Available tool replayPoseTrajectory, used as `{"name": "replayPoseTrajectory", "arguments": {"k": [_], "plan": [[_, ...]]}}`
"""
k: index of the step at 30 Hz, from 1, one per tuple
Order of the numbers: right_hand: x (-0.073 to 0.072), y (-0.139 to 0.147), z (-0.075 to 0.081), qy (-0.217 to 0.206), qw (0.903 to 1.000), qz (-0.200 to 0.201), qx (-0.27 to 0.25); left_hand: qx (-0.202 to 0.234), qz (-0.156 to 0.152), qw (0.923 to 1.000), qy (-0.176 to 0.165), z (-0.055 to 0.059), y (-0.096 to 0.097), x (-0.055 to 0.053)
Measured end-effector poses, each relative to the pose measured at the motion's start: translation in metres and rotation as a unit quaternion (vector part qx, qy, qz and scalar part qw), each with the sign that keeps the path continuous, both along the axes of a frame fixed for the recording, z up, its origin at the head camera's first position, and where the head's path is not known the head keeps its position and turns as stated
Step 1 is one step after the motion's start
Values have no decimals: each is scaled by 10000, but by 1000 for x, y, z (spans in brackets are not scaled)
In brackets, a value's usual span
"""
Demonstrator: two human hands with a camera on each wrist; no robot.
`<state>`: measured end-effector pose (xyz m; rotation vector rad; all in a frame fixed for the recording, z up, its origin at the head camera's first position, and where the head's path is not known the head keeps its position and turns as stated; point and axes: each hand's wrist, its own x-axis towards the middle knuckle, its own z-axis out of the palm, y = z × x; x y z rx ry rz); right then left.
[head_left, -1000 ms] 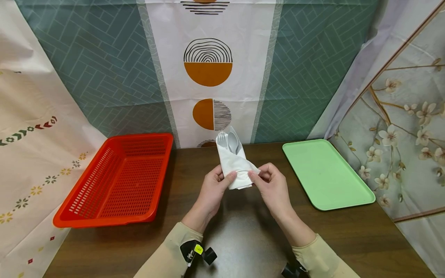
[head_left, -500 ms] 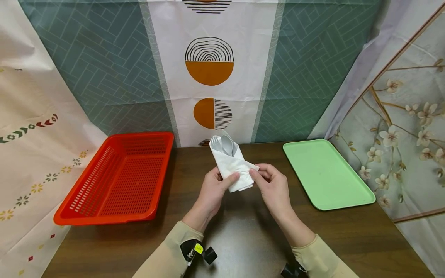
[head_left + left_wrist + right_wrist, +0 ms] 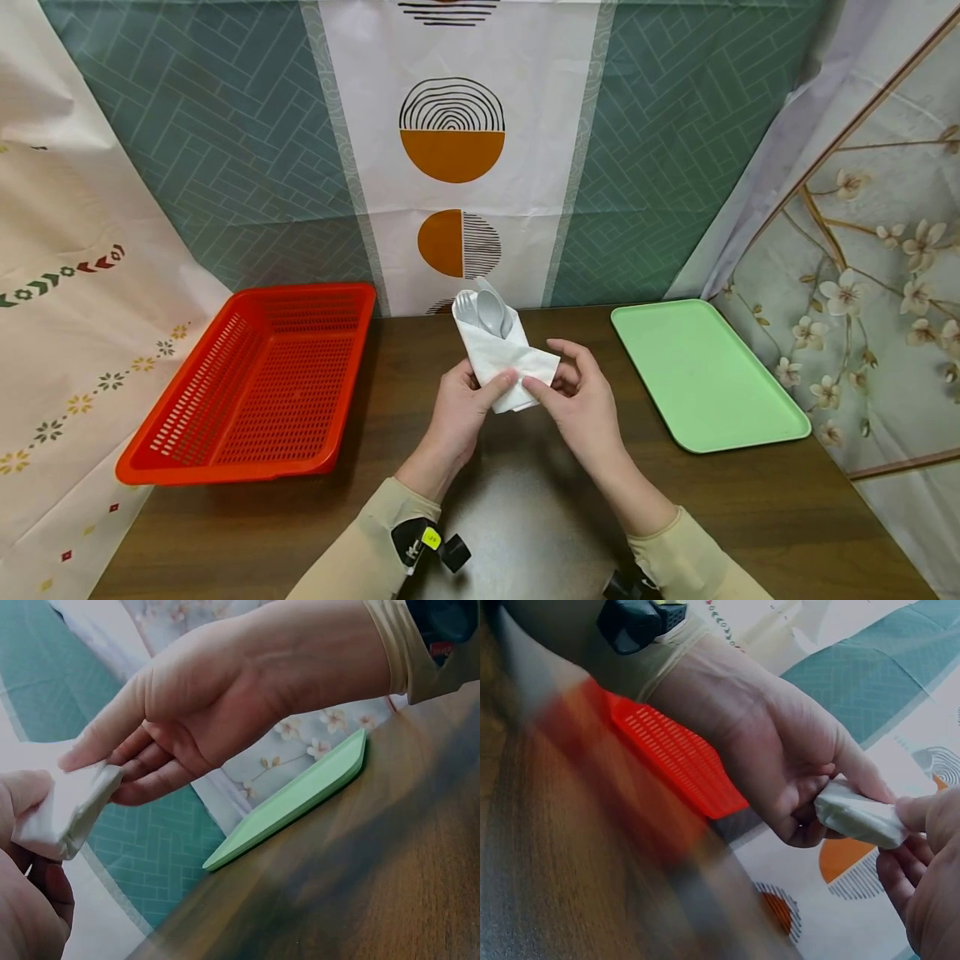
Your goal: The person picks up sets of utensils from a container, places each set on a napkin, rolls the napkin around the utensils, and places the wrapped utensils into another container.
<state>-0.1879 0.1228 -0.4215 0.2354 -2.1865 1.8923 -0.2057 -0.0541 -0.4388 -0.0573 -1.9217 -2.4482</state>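
A white paper napkin (image 3: 501, 365) is folded round a pale grey fork (image 3: 467, 308) and spoon (image 3: 491, 312), whose heads stick out of its top. Another pale tip shows behind the spoon; the handles are hidden inside. My left hand (image 3: 465, 408) grips the bundle's left side, thumb in front and fingers behind. On the right, my right hand (image 3: 581, 400) pinches the loose napkin flap, its thumb pressed on the front and its index finger raised off the edge. Seen from the right wrist, the folded bottom end of the napkin (image 3: 859, 816) lies between both hands.
At the left stands a red plastic basket (image 3: 330, 467) with slotted walls. A light green tray (image 3: 705, 375) lies on the right of the brown wooden table (image 3: 525, 517). Patterned cloths (image 3: 660, 150) hang behind and at both sides.
The bundle has tilted to the left and come slightly lower. My right thumb has slid left over the napkin, and the right index finger has lifted from the flap's corner.
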Motion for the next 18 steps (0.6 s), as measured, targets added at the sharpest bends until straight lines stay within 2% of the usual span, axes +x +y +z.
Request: {"name": "replayPoseTrajectory", "arguments": {"k": [6, 11, 15, 18], "plan": [[1, 2, 3, 0, 9997, -7, -234, 194, -58, 9998, 40, -2, 0, 0], [2, 2, 1, 295, 9992, -180, -201, 278, 23, 9996, 42, 0, 1, 1], [4, 0, -3, 1007, 9929, -636, 76, 337, 115, 9993, 96, 0, 2, 1], [6, -1, -4, 1756, 9759, -1085, 713, 362, 183, 9991, 145, 0, 3, 1]]}}
